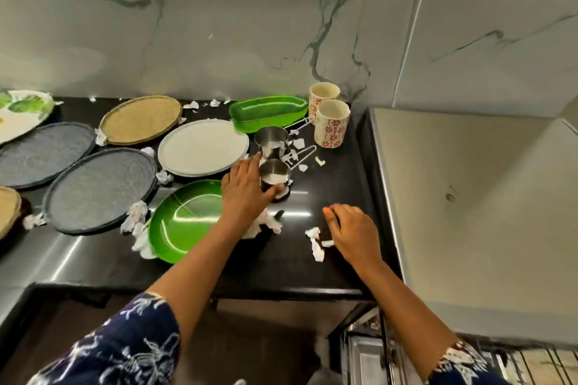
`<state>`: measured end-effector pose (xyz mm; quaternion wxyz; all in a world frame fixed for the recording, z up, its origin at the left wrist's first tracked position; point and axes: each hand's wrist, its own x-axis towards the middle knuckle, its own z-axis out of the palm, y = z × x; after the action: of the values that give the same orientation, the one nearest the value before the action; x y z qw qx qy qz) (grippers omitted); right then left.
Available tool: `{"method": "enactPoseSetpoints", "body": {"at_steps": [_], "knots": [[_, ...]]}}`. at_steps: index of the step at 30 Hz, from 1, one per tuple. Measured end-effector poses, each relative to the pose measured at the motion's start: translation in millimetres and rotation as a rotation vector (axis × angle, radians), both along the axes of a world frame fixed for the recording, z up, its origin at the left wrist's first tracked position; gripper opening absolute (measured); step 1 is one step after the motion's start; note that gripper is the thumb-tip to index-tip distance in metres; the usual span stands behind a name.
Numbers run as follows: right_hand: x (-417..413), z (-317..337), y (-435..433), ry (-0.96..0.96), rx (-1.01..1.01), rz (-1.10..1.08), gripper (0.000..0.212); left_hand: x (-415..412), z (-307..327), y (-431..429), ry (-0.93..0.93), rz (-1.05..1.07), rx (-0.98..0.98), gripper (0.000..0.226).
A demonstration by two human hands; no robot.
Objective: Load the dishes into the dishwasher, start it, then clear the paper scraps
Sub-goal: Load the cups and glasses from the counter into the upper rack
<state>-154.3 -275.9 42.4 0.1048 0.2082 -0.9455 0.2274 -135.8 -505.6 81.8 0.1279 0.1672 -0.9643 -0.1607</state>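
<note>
Reaching across the black table (312,272), we have our left hand (247,194) at the nearer steel measuring cup (275,176), and this step goes best if we wrap the cup's wall fully before lifting — it has white paper inside, so we should keep it upright or tip that scrap out first, and mind the long wire handle, which lies close to the second steel cup (271,141) just behind. Our left fingers (275,190) are curled partway round the near side of the cup, touching it, though we judge the grip not yet closed enough to lift. Our right hand (353,233) rests palm down on the table, fingers loosely spread and holding nothing, its edge touching a crumpled paper scrap (316,244). The green plate (184,222) lies just left of the left wrist, the white plate (203,147) beyond it, and two flowered mugs (331,122) stand near the wall. The dishwasher rack (369,350) shows at bottom right — still to be filled, we think.
</note>
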Motion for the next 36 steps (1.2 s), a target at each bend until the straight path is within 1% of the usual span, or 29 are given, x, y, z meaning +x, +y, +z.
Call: {"method": "enactPoseSetpoints", "body": {"at_steps": [2, 5, 7, 11, 12, 14, 15, 16, 17, 19, 20, 22, 23, 24, 25, 27, 29, 32, 34, 36], "knots": [[-23, 4, 0, -0.019, -0.071, 0.045, 0.046, -22, -6, -6, -0.098, 0.010, -0.005, 0.093], [-62, 16, -2, 0.034, -0.133, 0.110, 0.034, -37, -18, -6, -0.149, -0.020, -0.053, 0.098], [-88, 27, -8, 0.069, -0.181, 0.138, 0.027, -37, -19, -6, -0.083, 0.014, -0.038, 0.097], [-130, 61, -40, 0.086, -0.267, 0.236, 0.021, -30, -2, -17, 0.192, 0.116, 0.094, 0.085], [-140, 68, -51, 0.080, -0.281, 0.270, 0.021, -28, 5, -23, 0.245, 0.143, 0.101, 0.084], [-161, 81, -78, 0.039, -0.256, 0.340, 0.030, -22, 14, -39, 0.300, 0.192, 0.069, 0.083], [-171, 87, -93, -0.012, -0.189, 0.381, 0.036, -19, 16, -49, 0.307, 0.218, 0.055, 0.084], [-180, 91, -107, -0.086, -0.076, 0.427, 0.041, -16, 18, -58, 0.307, 0.242, 0.056, 0.084], [-187, 94, -122, -0.150, 0.080, 0.471, 0.047, -13, 18, -66, 0.305, 0.261, 0.071, 0.085], [-196, 92, -147, -0.208, 0.400, 0.553, 0.068, -6, 19, -76, 0.305, 0.292, 0.111, 0.087], [-199, 89, -158, -0.221, 0.513, 0.588, 0.082, -3, 19, -77, 0.309, 0.307, 0.119, 0.087], [-201, 82, -174, -0.231, 0.644, 0.621, 0.104, 3, 21, -77, 0.311, 0.324, 0.119, 0.086], [-200, 79, -181, -0.207, 0.686, 0.629, 0.110, 5, 21, -76, 0.313, 0.330, 0.120, 0.086], [-198, 77, -185, -0.165, 0.720, 0.629, 0.111, 7, 21, -75, 0.316, 0.335, 0.126, 0.086], [-197, 76, -189, -0.122, 0.732, 0.629, 0.108, 9, 21, -74, 0.322, 0.341, 0.135, 0.085], [-193, 77, -194, -0.041, 0.703, 0.638, 0.097, 14, 21, -73, 0.340, 0.355, 0.159, 0.086], [-186, 83, -194, 0.054, 0.646, 0.657, 0.091, 19, 25, -73, 0.377, 0.352, 0.178, 0.086], [-158, 102, -186, 0.209, 0.522, 0.658, 0.088, 34, 31, -74, 0.437, 0.344, 0.200, 0.085], [-133, 114, -174, 0.257, 0.429, 0.656, 0.088, 47, 34, -70, 0.482, 0.343, 0.220, 0.084], [-98, 121, -156, 0.298, 0.280, 0.663, 0.088, 68, 39, -62, 0.531, 0.315, 0.256, 0.084]]}}
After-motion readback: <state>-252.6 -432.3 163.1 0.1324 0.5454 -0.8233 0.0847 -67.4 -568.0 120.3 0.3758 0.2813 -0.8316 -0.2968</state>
